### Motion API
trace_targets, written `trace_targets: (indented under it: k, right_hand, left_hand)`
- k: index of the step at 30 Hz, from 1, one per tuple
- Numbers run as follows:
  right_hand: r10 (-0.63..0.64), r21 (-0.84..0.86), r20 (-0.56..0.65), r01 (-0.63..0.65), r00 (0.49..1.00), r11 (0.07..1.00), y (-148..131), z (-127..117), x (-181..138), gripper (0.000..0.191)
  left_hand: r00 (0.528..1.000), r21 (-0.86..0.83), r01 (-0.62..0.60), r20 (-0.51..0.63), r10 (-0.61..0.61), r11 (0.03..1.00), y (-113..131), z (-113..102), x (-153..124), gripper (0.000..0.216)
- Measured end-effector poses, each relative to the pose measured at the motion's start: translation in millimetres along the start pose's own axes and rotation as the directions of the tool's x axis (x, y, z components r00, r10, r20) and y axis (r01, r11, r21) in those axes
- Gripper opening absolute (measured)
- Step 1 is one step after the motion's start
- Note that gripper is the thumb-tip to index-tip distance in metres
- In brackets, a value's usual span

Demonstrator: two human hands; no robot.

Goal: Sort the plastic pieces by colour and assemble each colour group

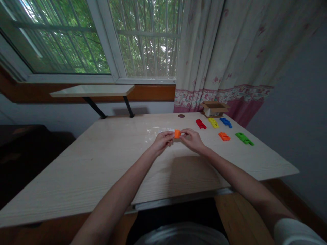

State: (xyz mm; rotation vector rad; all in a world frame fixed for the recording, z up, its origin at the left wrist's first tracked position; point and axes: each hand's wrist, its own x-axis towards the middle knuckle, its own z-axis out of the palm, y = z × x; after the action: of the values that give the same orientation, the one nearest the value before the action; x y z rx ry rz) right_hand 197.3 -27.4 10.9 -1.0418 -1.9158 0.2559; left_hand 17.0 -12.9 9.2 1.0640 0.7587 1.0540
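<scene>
Between my two hands, above the middle of the table, is a small orange block (177,134), its exact shape partly covered by fingers. My left hand (163,141) pinches it from the left side. From the right, the fingers of my right hand (192,139) are closed on its other edge. Behind my hands a clear plastic bag or sheet (152,133) lies on the tabletop. To the right are loose plastic pieces: red (201,124), yellow (213,123), blue (226,123), orange (224,136) and green (244,139).
An open cardboard box (215,109) stands at the back right of the wooden table (102,170). A round dark cover (181,116) sits near the back edge. A raised shelf (93,90) on black legs is at the back left. Curtains (217,51) hang behind the box.
</scene>
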Motion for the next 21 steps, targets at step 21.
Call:
trace_targets:
  k: [21]
  right_hand:
    - [0.853, -0.755, 0.255, -0.458, 0.455, 0.47, 66, -194, -24, 0.019]
  left_hand:
    - [0.92, 0.153, -0.112, -0.358, 0.161, 0.982, 10, -21, 12, 0.024]
